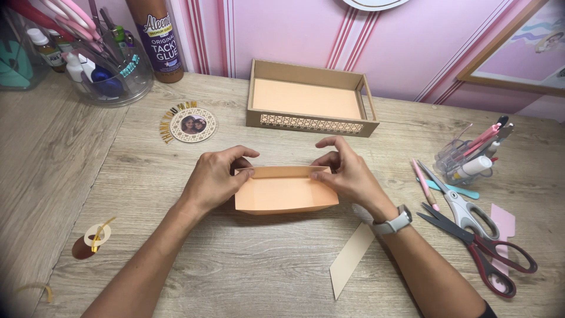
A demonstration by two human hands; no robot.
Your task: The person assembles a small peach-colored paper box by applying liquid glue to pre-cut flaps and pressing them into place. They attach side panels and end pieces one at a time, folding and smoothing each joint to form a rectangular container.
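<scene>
Peach paper tray [285,191] (folded), hand-held, edges creased

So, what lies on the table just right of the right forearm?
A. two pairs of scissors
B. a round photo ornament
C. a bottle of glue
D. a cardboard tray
A: two pairs of scissors, one grey-handled and one dark red, lie right of the right hand and its forearm.

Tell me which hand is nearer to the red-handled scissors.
Right. The right hand pinches the peach folded card's right end, toward the red-handled scissors; the left hand holds the card's far end.
</scene>
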